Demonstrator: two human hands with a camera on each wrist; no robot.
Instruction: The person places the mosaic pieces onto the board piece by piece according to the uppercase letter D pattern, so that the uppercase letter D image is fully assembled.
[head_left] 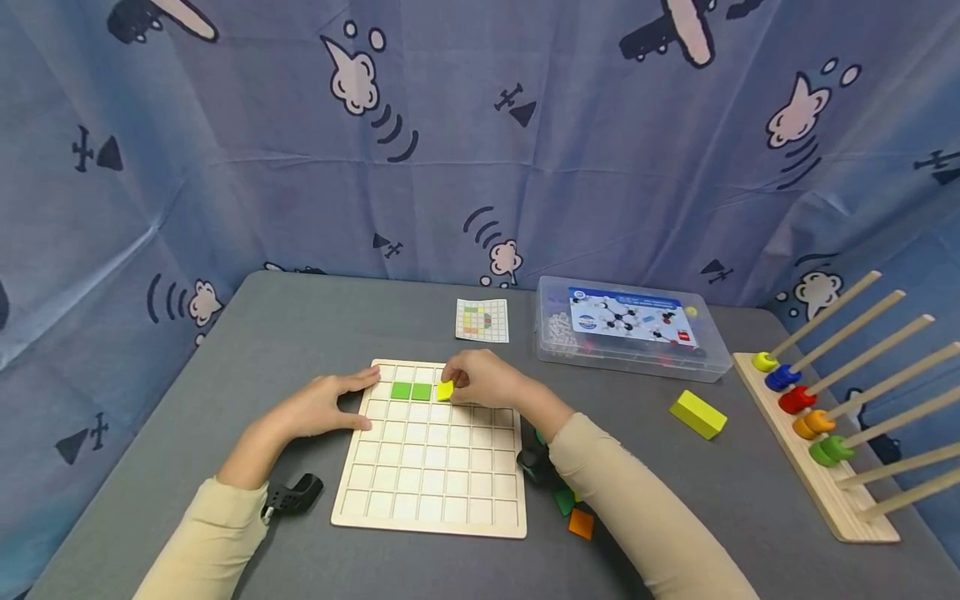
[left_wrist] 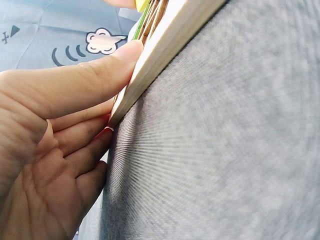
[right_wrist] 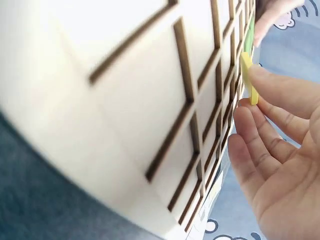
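A wooden grid board (head_left: 424, 481) lies on the table, with two green square tiles (head_left: 401, 390) side by side in its second row. My right hand (head_left: 483, 379) pinches a yellow square tile (head_left: 445, 391) just right of the green pair. In the right wrist view, the thumb presses on that yellow tile (right_wrist: 249, 80), which stands tilted close over the grid. My left hand (head_left: 318, 407) rests at the board's upper left edge, thumb and fingers spread apart. Its thumb (left_wrist: 102, 75) touches the wooden side in the left wrist view, with the other fingertips at the same edge.
Loose orange (head_left: 581, 523) and green tiles (head_left: 564, 501) lie right of the board, partly under my right sleeve. Behind are a small pattern card (head_left: 482, 335) and a clear plastic box (head_left: 630, 354). A yellow block (head_left: 698, 414) and a wooden peg rack (head_left: 825, 479) with coloured beads stand right.
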